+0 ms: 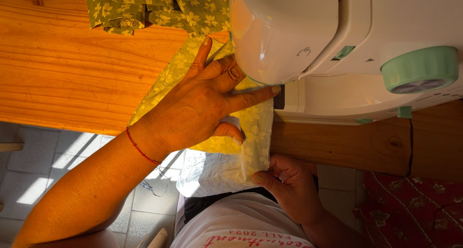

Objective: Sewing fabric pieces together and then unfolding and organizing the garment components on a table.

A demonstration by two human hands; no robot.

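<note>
A person sits at a wooden table (72, 69), seen from above by a camera on their head. The table fills the upper left of the frame, its orange boards lit by strong sun.

A white sewing machine (308, 45) takes up the upper right. A pale green handwheel (420, 69) sticks out at its right end.

A strip of yellow-green fabric (253, 132) printed with small pale flowers runs from under the machine's head, near the centre of the frame, down over the table edge toward the person's lap. More of the same cloth lies bunched in a heap (159, 9) at the top, left of the machine.

The left hand (202, 103), in the centre, lies flat and open on the fabric, palm down. Its fingers are spread and press the cloth to the table just beside the machine's head. One fingertip reaches to the machine's base. A thin red string bracelet (140, 147) circles that wrist.

The right hand (284, 178), lower centre, is below the table edge. It pinches the hanging end of the fabric between thumb and fingers.

Grey floor tiles (43, 161) show at lower left. A dark red patterned cloth (410, 209) lies at lower right. No containers are in view.
</note>
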